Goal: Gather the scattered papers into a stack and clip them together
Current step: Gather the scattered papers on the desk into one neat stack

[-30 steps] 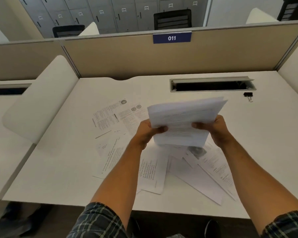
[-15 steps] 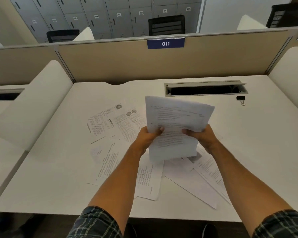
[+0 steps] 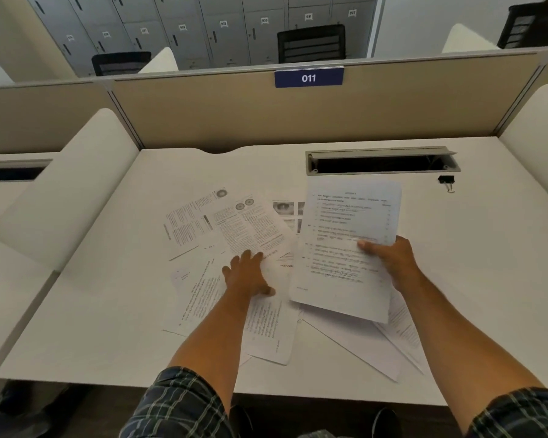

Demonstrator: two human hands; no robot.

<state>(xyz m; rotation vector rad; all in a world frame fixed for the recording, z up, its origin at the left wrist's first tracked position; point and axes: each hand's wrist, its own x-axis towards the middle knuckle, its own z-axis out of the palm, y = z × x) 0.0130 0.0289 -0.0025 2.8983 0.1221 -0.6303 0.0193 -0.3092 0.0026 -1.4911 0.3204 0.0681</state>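
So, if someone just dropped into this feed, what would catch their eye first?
Probably the stack of printed sheets held up over the desk by the right hand, near the middle of the view. Next, the left hand reaching flat onto the loose papers fanned out on the desk's left-centre. A black clip sits alone at the far right, by the cable slot.
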